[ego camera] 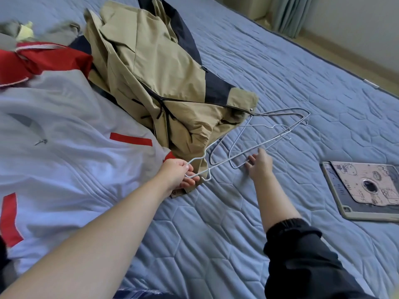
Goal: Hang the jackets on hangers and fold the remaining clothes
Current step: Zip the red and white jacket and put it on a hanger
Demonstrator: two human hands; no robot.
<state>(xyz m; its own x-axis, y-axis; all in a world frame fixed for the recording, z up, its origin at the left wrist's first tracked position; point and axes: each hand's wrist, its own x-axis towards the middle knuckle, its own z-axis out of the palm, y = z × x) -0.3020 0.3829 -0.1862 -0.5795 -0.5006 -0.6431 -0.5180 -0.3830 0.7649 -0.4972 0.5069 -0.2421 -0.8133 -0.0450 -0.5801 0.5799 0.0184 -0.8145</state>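
1. Pinched in curled fingers and thumb of the left hand (pixel 180 175): one thin silver wire hanger (pixel 226 161), at the lower edge of the crumpled tan-and-navy jacket (pixel 151 72).
2. Touched, with straight, spread fingers of the right hand (pixel 260 165), a tangle of silver wire hangers (pixel 259 125) just right of that jacket.
3. Saw a white jacket with red stripes (pixel 75 147) touching its left side, a patterned tablet case (pixel 362 188) well to its right.

A big bed with a blue quilt (pixel 280 72) fills most of the room. A tablet (pixel 364 188) lies flat on it at the right. Past the bed are a light floor (pixel 336 55), a pale wall (pixel 356 22) and a blue-green curtain (pixel 289 14).
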